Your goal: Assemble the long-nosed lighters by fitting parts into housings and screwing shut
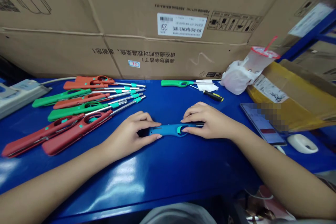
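A blue long-necked lighter (169,130) with a teal trigger lies low over the blue table, held between my two hands. My left hand (138,129) pinches its handle end with thumb and fingers. My right hand (203,121) grips it near the trigger, and the fingers hide part of the metal neck. To the left lie several red, orange and green lighters (69,112), their metal necks pointing right. Beyond my hands rest a green lighter (174,83) and a small black-and-yellow screwdriver (214,96) beside a white paper scrap (207,86).
A large cardboard box (136,52) stands along the table's back edge. On the right are a bagged drink cup (258,59), a yellow-taped parcel (291,94), a phone (258,122) and a white oval object (302,143). A white power strip (22,92) sits far left.
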`<state>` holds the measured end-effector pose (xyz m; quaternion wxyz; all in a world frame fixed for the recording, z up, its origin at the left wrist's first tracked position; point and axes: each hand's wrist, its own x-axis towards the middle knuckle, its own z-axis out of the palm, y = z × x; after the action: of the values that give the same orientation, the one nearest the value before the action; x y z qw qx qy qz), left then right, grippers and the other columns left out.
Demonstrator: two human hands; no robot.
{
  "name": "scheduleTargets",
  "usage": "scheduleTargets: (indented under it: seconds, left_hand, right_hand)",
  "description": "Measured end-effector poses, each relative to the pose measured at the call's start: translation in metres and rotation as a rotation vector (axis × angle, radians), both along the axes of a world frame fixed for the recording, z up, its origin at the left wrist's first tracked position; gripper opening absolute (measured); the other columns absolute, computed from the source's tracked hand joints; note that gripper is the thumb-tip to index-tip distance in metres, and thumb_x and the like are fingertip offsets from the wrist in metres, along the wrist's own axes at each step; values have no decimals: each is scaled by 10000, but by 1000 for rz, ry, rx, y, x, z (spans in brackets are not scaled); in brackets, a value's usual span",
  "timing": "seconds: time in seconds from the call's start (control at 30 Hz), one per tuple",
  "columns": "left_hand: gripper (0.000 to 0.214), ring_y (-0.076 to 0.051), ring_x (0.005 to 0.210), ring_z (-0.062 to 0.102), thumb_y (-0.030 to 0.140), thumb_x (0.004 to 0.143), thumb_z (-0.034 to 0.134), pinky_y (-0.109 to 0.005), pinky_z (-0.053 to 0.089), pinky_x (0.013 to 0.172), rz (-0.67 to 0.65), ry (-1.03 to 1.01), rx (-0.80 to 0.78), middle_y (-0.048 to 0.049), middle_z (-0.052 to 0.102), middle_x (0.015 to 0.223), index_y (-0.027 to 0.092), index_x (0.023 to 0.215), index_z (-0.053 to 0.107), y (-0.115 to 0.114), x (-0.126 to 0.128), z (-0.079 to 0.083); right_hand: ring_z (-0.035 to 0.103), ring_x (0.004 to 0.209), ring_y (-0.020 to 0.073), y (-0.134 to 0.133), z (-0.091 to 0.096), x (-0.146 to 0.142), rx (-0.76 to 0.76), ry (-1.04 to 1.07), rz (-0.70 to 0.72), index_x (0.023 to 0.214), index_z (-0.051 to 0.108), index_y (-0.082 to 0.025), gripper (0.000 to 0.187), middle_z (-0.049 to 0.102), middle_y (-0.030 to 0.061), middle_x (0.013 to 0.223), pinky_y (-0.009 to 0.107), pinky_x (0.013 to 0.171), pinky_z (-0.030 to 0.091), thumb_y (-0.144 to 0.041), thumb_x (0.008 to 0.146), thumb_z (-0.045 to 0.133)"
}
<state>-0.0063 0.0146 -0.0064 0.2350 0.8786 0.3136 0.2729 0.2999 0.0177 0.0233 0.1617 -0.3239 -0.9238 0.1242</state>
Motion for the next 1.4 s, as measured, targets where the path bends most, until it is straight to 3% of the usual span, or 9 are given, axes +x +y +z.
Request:
scheduleTargets:
  seconds: [0.13,0.23,0.3,0.43,0.6,0.73,0.93,1.17,1.4]
  left_hand:
    - [283,-176,870,632,362,958,709,-326,538,814,-27,15,30,-46,687,963,212,1193,760,-3,0,0]
    - [289,-186,905,638,368,957,710,-331,544,831,-32,32,42,-55,693,994,215,1198,755,-4,-2,0]
    - [285,-188,921,643,367,955,712,-331,549,840,-34,34,47,-56,697,1009,219,1195,754,-5,-2,-1]
    - [276,-188,948,653,363,962,702,-334,557,871,-42,29,42,-59,706,1050,226,1197,750,-3,-2,-1]
    - [276,-195,953,664,371,965,692,-346,565,887,-41,41,41,-66,717,1066,232,1197,751,-3,-1,1]
    - [281,-197,960,669,375,970,682,-344,570,883,-44,39,44,-71,714,1069,232,1204,744,-3,-1,1]
    - [272,-185,941,668,379,987,656,-316,564,869,-48,49,60,-59,703,1060,248,1212,733,-2,-1,-1]
    - [244,-171,920,664,365,985,658,-284,553,851,-52,46,93,-44,694,1039,248,1184,737,-1,1,0]
    - [272,-173,975,657,364,987,659,-285,548,890,-53,61,69,-44,681,1082,260,1232,717,-1,-2,-3]
  right_hand:
    - [654,1141,250,18,3,17,163,-95,-527,1129,760,-238,258,751,70,1175,406,1030,457,-385,987,603]
    - [599,1181,416,35,0,43,205,-142,-777,1197,712,-109,337,677,229,1220,554,971,467,-303,944,604]
    - [633,1083,418,44,-5,60,169,-193,-849,1095,719,-88,297,683,246,1107,537,912,495,-308,907,652]
    - [655,1011,325,53,-16,74,116,-233,-856,1026,683,-174,177,699,161,1057,432,884,508,-289,892,673]
    - [653,948,298,54,-21,71,112,-150,-814,957,638,-198,83,709,139,1032,398,812,506,-232,881,630]
    - [658,947,285,54,-7,78,166,44,-804,952,609,-206,89,713,129,1020,418,858,519,-233,867,606]
    - [689,891,294,50,19,90,290,428,-936,932,660,-215,186,738,99,945,485,844,554,-356,814,690]
    - [719,857,236,49,22,80,297,710,-916,1015,672,-218,324,745,68,981,412,761,601,-468,812,712]
    - [496,510,186,49,19,78,328,626,-1019,737,518,-274,297,485,-43,531,363,547,458,-475,782,731]
